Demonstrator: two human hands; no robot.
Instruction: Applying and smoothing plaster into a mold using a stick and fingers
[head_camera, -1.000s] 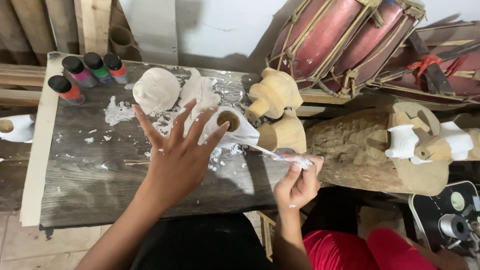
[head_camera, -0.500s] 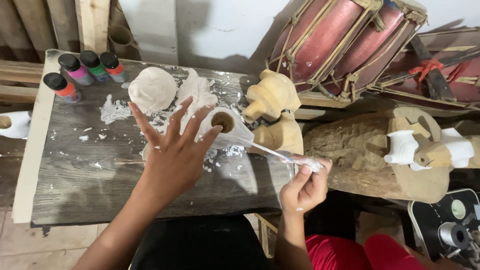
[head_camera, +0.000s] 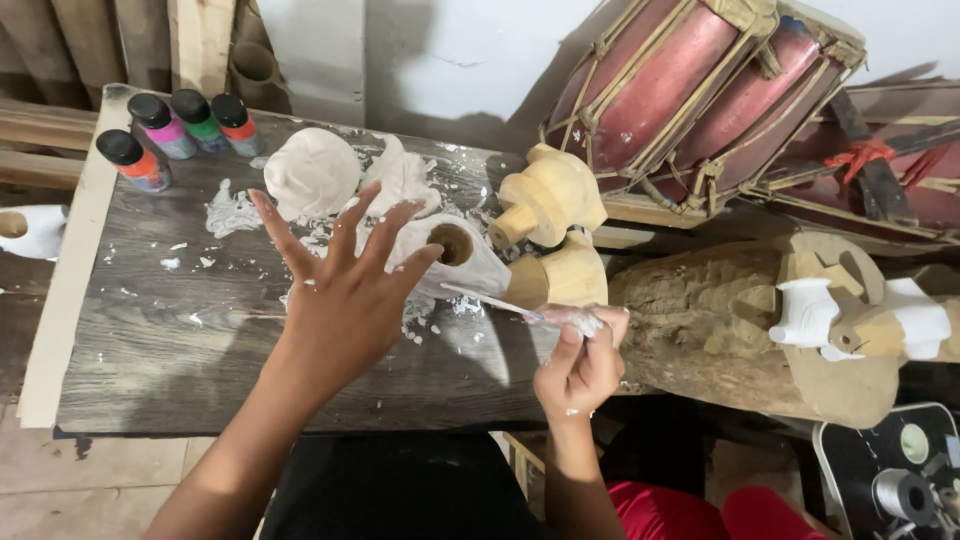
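My left hand (head_camera: 345, 290) hovers with fingers spread over a white-painted wooden piece (head_camera: 450, 255) that has a round hole in it; it lies on the grey board table (head_camera: 180, 340). My right hand (head_camera: 580, 360) pinches a thin brush (head_camera: 500, 302) smeared with white paint, its tip pointing at that piece. Two unpainted carved wooden pieces (head_camera: 550, 200) sit just right of it. A rounded white-painted piece (head_camera: 312, 172) rests further back.
Several small paint bottles (head_camera: 175, 130) with black caps stand at the table's back left. White paint splatters mark the board. A carved log (head_camera: 730, 320) with white figures lies to the right, red drums (head_camera: 700, 90) behind it. A white cup (head_camera: 30, 230) sits left.
My left hand has shifted slightly over the white piece with fingers still spread. My right hand keeps the brush aimed at the piece.
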